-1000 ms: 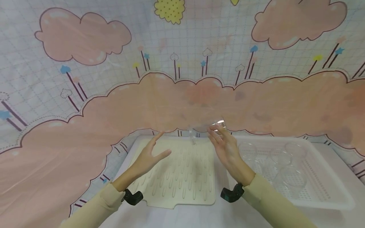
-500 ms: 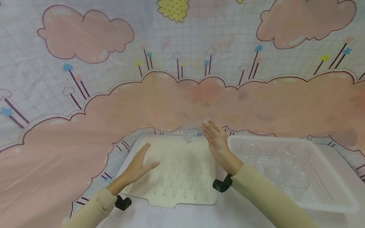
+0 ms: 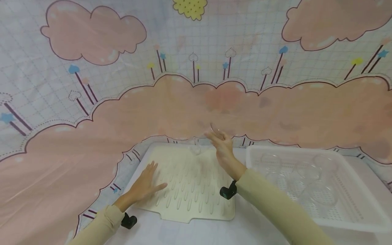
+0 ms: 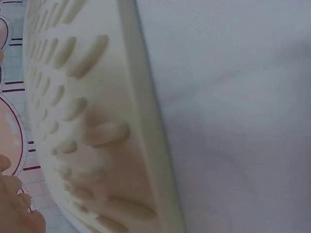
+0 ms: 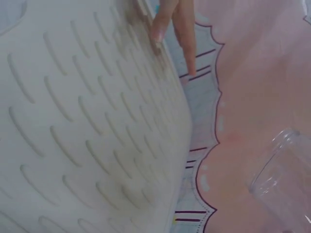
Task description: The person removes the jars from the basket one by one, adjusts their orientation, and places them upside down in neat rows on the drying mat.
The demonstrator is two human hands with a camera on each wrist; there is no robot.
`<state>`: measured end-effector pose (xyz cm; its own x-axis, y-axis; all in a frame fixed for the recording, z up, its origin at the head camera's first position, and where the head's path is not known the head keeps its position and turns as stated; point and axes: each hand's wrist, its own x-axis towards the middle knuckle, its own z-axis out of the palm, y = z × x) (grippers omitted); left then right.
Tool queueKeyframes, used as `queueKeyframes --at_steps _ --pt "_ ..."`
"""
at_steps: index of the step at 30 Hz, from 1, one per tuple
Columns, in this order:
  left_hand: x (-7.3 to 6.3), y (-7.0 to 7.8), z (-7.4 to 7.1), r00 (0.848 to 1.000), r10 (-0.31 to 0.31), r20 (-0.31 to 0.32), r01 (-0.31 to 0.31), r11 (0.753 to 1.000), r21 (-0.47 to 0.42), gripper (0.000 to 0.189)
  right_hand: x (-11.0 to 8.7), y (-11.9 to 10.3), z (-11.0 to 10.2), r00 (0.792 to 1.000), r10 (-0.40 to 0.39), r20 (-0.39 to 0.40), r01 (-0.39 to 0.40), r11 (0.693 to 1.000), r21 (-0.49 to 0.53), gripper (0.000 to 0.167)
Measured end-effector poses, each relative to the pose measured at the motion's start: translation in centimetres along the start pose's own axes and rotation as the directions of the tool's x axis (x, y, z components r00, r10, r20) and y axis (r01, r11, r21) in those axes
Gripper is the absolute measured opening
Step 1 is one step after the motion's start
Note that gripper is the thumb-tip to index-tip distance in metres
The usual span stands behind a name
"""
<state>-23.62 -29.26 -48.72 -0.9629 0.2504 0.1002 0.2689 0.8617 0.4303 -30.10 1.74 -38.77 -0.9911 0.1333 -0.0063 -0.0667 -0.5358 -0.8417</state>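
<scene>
My right hand (image 3: 226, 153) holds a clear cup (image 3: 196, 148) above the far edge of a cream draining mat (image 3: 180, 190). The cup is see-through and hard to make out. Its rounded rim and side are plainer in the right wrist view, where the cup (image 5: 286, 179) appears before the pink backdrop. Over the mat's left side, my left hand (image 3: 144, 185) has its fingers spread and thumb out; whether it touches the mat, I cannot tell. Raised oblong ridges cover the mat (image 4: 133, 111), large in the left wrist view.
A white perforated basket (image 3: 361, 190) stands right of the mat, with several clear cups (image 3: 323, 194) inside. White cloth (image 3: 171, 234) covers the table. Behind it hangs a backdrop (image 3: 171, 105) printed with pink clouds.
My right hand has moved left with the cup, from near the basket to the mat's far right part. My left hand has drawn back and left.
</scene>
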Motion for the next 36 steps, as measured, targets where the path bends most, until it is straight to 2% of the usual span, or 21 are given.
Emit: queueKeyframes --at_steps 6,11,14,19,26,36 --pt "-0.5 -1.1 0.8 0.999 -0.02 0.033 0.019 0.998 0.057 0.104 0.7 1.3 0.6 1.0 0.008 0.021 -0.006 0.994 -0.108 0.063" --pt "-0.9 -1.7 1.4 0.998 -0.014 0.064 0.008 0.995 0.103 0.103 1.4 2.8 1.5 1.0 0.003 0.021 0.0 0.987 -0.158 0.063" --pt "-1.2 -1.7 1.5 0.997 -0.005 0.079 -0.002 0.995 0.098 0.102 1.6 3.5 1.8 0.999 0.028 0.022 -0.023 0.983 -0.184 0.071" --pt "-1.5 -1.8 1.5 0.994 -0.02 0.111 0.013 0.998 0.068 0.104 1.7 4.5 2.3 0.999 0.048 0.019 -0.042 0.963 -0.265 0.072" --pt "-1.4 -2.5 1.8 0.991 -0.04 0.127 0.03 0.996 0.086 0.105 2.0 6.0 3.2 0.996 0.049 0.074 -0.022 0.945 -0.327 0.077" --pt "-1.2 -2.6 2.2 0.992 -0.028 0.121 0.019 0.997 0.075 0.105 2.3 8.2 4.5 0.992 0.05 0.12 0.002 0.917 -0.399 0.078"
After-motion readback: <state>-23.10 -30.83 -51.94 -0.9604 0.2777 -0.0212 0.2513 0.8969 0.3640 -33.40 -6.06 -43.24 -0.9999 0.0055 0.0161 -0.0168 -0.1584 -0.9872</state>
